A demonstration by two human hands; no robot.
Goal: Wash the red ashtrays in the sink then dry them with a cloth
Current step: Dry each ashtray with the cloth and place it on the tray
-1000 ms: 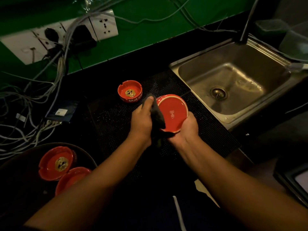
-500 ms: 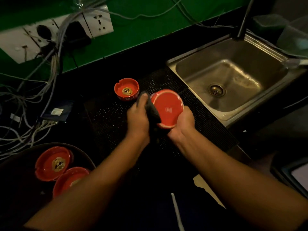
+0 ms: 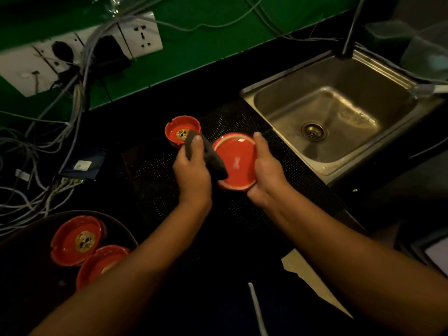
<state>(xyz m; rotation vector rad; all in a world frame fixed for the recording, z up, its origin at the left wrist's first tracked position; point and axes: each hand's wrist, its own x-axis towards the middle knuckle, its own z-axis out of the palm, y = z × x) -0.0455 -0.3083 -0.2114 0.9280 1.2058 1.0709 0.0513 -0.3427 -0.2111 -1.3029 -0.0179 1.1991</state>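
Red ashtray (image 3: 238,161) in right hand (image 3: 266,175) grip; left hand (image 3: 191,170) cloth (image 3: 213,158) touching it.

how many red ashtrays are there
4. One ashtray is in the right hand, with the cloth in the left hand against it; a second ashtray stands on the mat behind; two more lie in the dark tray lower left, the nearer partly hidden by the forearm.

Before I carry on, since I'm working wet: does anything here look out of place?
Yes: a tangle of cables hangs from the wall sockets and sprawls over the counter left of the mat. Loose wiring on a washing-up counter looks risky.
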